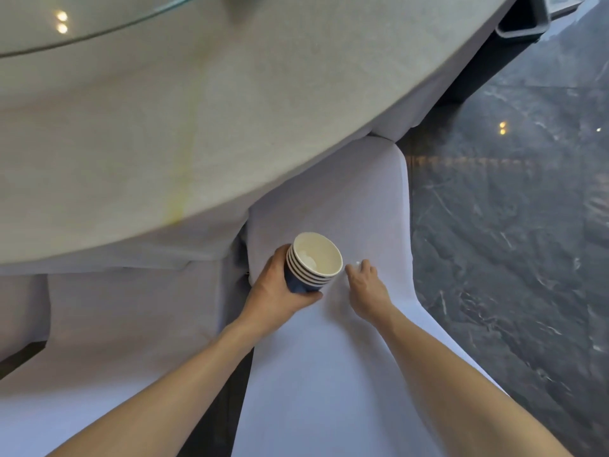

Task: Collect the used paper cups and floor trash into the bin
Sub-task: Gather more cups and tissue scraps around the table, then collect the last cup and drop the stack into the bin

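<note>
Gathering cups, with the bin nowhere in view.
The left hand (275,285) grips a stack of paper cups (311,262) over a covered chair (329,374); at 3 o'clock of it the right hand (364,285) pinches a small white scrap (355,264). The surface (164,127) looks cleared; binning remains.

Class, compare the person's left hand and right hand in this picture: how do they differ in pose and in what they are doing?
1. The left hand is wrapped around a stack of cups; the right hand holds no cup.
2. The left grip is a full curl around the stack's side; the right hand's fingertips pinch at something small and white on the chair cover.
3. The left hand is raised; the right reaches down to the cover.

Both are bare.
</note>
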A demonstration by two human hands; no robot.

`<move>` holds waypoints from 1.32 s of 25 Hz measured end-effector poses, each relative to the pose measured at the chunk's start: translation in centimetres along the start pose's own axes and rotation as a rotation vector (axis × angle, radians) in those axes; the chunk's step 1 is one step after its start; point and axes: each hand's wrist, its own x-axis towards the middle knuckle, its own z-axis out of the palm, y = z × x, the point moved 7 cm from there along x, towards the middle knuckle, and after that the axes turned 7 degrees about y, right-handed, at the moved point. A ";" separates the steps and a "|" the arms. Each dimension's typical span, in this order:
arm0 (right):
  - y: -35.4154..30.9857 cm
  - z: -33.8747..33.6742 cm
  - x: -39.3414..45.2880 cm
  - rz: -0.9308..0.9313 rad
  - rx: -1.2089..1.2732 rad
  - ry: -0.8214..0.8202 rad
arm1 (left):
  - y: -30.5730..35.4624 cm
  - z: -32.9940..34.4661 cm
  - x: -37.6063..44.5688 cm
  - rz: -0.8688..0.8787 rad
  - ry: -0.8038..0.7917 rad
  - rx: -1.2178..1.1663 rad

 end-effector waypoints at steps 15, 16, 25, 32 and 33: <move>-5.6 -29.2 -12.8 0.207 1.107 0.408 | 15.8 -5.2 -7.8 0.184 -0.107 0.026; -6.8 -30.8 -15.0 0.161 1.092 0.432 | 17.1 -5.6 -9.0 0.209 -0.107 0.009; -8.5 -36.6 -28.9 -0.338 0.503 0.637 | 25.8 -6.6 -15.9 0.363 -0.018 -0.085; 1.2 -41.4 -35.9 -0.371 0.470 0.649 | 32.6 0.7 -22.7 0.438 0.058 -0.096; 2.6 -41.3 -37.0 -0.378 0.454 0.612 | 33.9 2.6 -24.1 0.460 0.049 -0.098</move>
